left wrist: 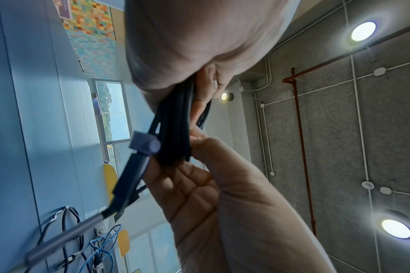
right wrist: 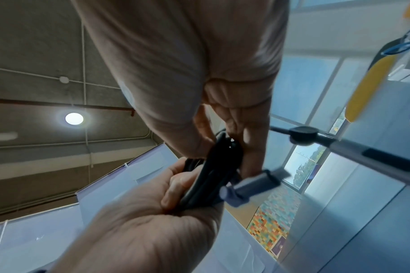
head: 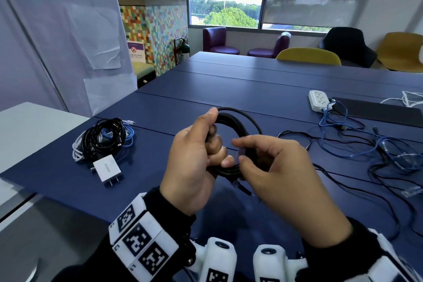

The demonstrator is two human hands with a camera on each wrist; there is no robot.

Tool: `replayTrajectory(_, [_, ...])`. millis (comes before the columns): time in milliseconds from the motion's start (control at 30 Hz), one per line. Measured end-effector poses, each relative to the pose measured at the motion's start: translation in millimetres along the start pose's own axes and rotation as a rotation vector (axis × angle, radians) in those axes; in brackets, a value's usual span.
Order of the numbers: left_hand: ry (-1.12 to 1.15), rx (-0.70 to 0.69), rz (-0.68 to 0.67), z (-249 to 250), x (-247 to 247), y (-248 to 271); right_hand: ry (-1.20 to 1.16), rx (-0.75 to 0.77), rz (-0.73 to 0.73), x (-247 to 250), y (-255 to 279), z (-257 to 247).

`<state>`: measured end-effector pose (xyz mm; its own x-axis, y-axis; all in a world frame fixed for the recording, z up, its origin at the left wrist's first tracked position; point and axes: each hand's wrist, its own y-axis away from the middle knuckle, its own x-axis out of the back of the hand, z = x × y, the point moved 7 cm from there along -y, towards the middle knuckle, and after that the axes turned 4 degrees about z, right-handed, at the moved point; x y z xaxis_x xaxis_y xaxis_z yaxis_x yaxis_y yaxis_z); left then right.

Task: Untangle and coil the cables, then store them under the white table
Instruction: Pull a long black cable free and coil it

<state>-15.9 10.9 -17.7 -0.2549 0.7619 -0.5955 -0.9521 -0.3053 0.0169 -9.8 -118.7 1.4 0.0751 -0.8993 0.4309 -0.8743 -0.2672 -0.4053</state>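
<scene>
A black cable coil is held up over the blue table. My left hand grips its left side, fingers curled through the loops. My right hand pinches the coil's near side between thumb and forefinger, at a small grey-purple strap. The plug end pokes out below. In the left wrist view the coil runs between both hands, with the strap and plug beside it. The right wrist view shows the coil in my left fist and the plug.
A pile of coiled black, white and blue cables with a white charger lies at the left. Tangled blue and black cables and a white power strip are at the right. The white table adjoins the left edge.
</scene>
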Motion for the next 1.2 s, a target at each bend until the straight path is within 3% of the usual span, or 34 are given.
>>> replayTrajectory(233, [-0.126, -0.027, -0.010, 1, -2, 4, 0.317, 0.075, -0.035, -5, 0, 0])
replayTrajectory(333, [-0.162, -0.044, -0.001, 3, -2, 4, 0.464, 0.198, 0.054, -4, 2, -11])
replayTrajectory(533, [-0.219, -0.010, 0.021, 1, -2, 1, 0.337, 0.471, 0.223, 6, 4, -34])
replayTrajectory(667, [-0.146, 0.025, 0.069, 5, 2, -4, 0.299, 0.568, 0.149, 6, 9, -43])
replayTrajectory(767, [0.090, 0.183, 0.114, 1, 10, -13, 0.301, 0.601, 0.046, 3, 14, -36])
replayTrajectory(867, [0.268, 0.314, 0.120, -4, 12, -16, 0.303, 0.602, 0.035, 3, 18, -27])
replayTrajectory(1200, [0.370, 0.409, 0.159, -10, 5, -9, 0.381, 0.544, 0.047, -7, 21, -11])
